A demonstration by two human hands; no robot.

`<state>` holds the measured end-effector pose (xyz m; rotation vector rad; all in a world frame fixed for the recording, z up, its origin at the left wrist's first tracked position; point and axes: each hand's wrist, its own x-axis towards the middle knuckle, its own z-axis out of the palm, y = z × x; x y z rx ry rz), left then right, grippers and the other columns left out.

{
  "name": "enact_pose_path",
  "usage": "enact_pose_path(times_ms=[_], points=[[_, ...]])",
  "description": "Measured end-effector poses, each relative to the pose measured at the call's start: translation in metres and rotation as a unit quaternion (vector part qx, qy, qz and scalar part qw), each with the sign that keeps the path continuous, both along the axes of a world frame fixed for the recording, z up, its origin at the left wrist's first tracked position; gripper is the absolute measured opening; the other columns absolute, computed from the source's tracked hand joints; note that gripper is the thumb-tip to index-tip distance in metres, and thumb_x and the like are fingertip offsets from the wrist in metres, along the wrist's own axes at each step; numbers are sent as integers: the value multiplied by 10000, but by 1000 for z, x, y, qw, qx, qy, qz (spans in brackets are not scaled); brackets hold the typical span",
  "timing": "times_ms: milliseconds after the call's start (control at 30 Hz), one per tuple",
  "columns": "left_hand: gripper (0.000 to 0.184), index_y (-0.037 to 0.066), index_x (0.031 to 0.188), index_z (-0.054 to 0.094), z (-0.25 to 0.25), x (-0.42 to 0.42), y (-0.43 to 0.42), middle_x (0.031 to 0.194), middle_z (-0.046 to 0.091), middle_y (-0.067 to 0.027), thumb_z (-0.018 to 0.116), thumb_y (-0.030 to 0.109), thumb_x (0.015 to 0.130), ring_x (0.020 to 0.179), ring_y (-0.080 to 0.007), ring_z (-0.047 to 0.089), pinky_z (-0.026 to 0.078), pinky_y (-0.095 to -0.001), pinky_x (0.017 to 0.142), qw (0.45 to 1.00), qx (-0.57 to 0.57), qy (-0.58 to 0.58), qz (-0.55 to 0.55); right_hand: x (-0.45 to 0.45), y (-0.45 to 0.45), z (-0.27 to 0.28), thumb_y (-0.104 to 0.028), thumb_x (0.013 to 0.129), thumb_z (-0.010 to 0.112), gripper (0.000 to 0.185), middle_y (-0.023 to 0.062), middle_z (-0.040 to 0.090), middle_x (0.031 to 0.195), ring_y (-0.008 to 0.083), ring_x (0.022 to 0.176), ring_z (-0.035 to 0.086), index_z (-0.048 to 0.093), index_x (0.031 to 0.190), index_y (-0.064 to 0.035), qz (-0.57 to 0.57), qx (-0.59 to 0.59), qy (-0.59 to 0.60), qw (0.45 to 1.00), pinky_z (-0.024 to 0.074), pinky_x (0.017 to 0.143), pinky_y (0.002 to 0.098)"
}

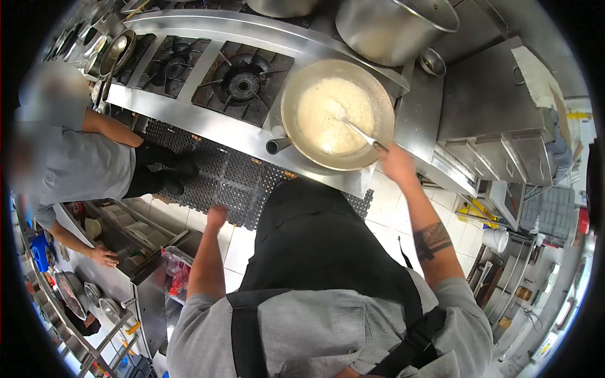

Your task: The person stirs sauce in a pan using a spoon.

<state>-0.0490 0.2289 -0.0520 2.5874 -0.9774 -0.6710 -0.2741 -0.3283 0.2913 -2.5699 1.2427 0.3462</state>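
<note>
On the stove's right end sits a wide, round metal pan (291,116) filled with a pale, creamy, bubbly mixture (321,104). My right hand (398,164) is closed around the handle of a metal spoon (359,131) at the pan's near right rim. The spoon's head dips into the mixture and is mostly hidden by it. My left hand (217,217) hangs in a loose fist over the floor, away from the stove, with nothing visible in it. A hollow tubular handle (278,146) sticks out at the pan's left side.
Bare burners (241,84) lie left of the pan, and a big stockpot (394,28) stands behind it. A co-worker (82,157) stands at the left, one hand on a steel counter (148,296). A perforated black mat (220,170) covers part of the tiled floor.
</note>
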Motion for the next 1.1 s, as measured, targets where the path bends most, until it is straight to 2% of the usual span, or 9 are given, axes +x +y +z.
enact_pose_path(times_ms=[100, 167, 300, 433, 467, 833, 933, 1000, 1100], points=[[164, 73, 802, 682, -8, -33, -9, 844, 666, -140, 563, 174, 751, 801, -336, 636, 504, -444, 747, 973, -34, 196, 116, -8, -13, 25, -235, 860, 552, 252, 207, 654, 872, 384, 859, 633, 582, 955, -3, -22, -55, 34, 998, 493, 746, 489], [148, 105, 795, 687, -30, -43, -1, 836, 667, -122, 591, 144, 690, 780, -322, 637, 507, -444, 724, 964, 1, -74, -256, -6, -19, -2, -253, 860, 556, 260, 216, 651, 881, 400, 858, 628, 566, 922, -1, -31, -55, -5, 998, 492, 740, 498], [232, 129, 924, 702, 0, -61, -21, 933, 678, -112, 613, 144, 711, 923, -306, 632, 508, -433, 809, 964, 75, -2, -256, 10, 0, -20, -273, 850, 567, 287, 232, 646, 897, 399, 865, 626, 593, 935, 0, -21, 0, -55, 998, 496, 749, 483], [214, 79, 929, 698, 17, -54, -36, 996, 676, -132, 600, 197, 779, 891, -324, 647, 515, -411, 772, 983, 22, 181, 24, -13, -1, 33, -278, 844, 564, 294, 235, 647, 922, 399, 887, 624, 618, 941, -5, -19, 73, -11, 997, 492, 781, 481], [234, 62, 924, 695, 16, -50, -33, 986, 667, -157, 563, 236, 840, 855, -328, 653, 515, -400, 740, 993, 12, 102, -65, -24, -10, 33, -278, 844, 564, 294, 235, 647, 922, 399, 887, 624, 618, 941, -5, -19, 74, -8, 997, 492, 781, 481], [167, 96, 859, 680, -22, -20, -22, 912, 664, -133, 567, 183, 772, 890, -327, 634, 510, -449, 779, 983, 3, 184, 20, -35, -1, 0, -305, 866, 552, 301, 233, 644, 942, 393, 909, 617, 606, 965, -26, -15, 69, -61, 996, 485, 790, 489], [164, 112, 858, 680, -7, -21, -34, 905, 661, -129, 565, 191, 773, 882, -335, 633, 510, -445, 780, 986, 63, 155, -7, -49, -20, 20, -305, 851, 573, 291, 215, 648, 956, 385, 912, 618, 620, 977, -48, -64, 62, 42, 995, 487, 792, 482], [160, 109, 861, 677, 16, -22, -42, 925, 660, -123, 584, 177, 750, 898, -333, 631, 512, -443, 792, 980, 45, 4, -193, -38, -23, 17, -305, 840, 585, 288, 210, 651, 947, 381, 916, 620, 624, 969, -51, -90, -2, -8, 996, 486, 789, 480], [178, 103, 866, 676, 19, -26, -54, 944, 659, -117, 619, 155, 705, 928, -317, 625, 515, -435, 793, 973, 129, 36, -189, -8, -4, -25, -294, 837, 586, 278, 224, 649, 918, 380, 902, 623, 612, 934, -35, -80, -2, -101, 992, 486, 764, 480]])
